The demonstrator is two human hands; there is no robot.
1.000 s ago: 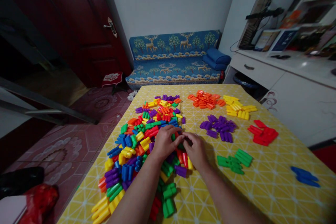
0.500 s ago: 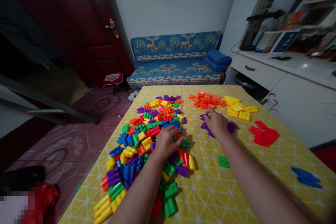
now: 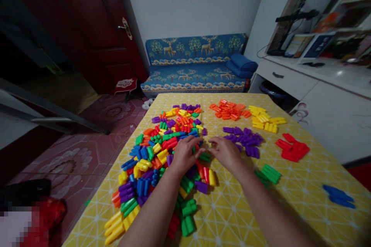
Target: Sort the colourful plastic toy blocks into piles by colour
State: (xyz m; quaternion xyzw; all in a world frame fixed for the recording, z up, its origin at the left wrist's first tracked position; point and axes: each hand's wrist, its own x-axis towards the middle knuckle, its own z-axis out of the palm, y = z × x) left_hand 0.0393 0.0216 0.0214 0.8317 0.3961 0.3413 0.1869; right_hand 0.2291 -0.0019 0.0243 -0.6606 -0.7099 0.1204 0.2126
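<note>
A large mixed heap of plastic building blocks [image 3: 143, 166] in several colours spreads over the left half of the table. My left hand [image 3: 184, 155] rests on its right side, thumb apart from the fingers, with no block visible in it. Close by on the right, my right hand [image 3: 227, 153] hovers at the heap's edge, fingers curved and slightly apart, nothing seen between them. Beyond that hand lies a group of purple blocks [image 3: 246, 139]. Single-colour groups also lie around it: orange blocks [image 3: 228, 110], yellow blocks [image 3: 263, 119], red blocks [image 3: 293, 148], green blocks [image 3: 271, 173] and blue blocks [image 3: 337, 195].
A yellow patterned cloth [image 3: 223, 216] covers the table. Behind the table stands a blue sofa [image 3: 191, 70] with deer on its cover. A white cabinet [image 3: 295, 81] is at the right, a dark red door [image 3: 101, 38] at the left, and a small red stool [image 3: 126, 85] near it.
My right hand has left the purple group and moved left, close to my left hand. The purple and green groups show more fully. My left hand has stayed nearly still.
</note>
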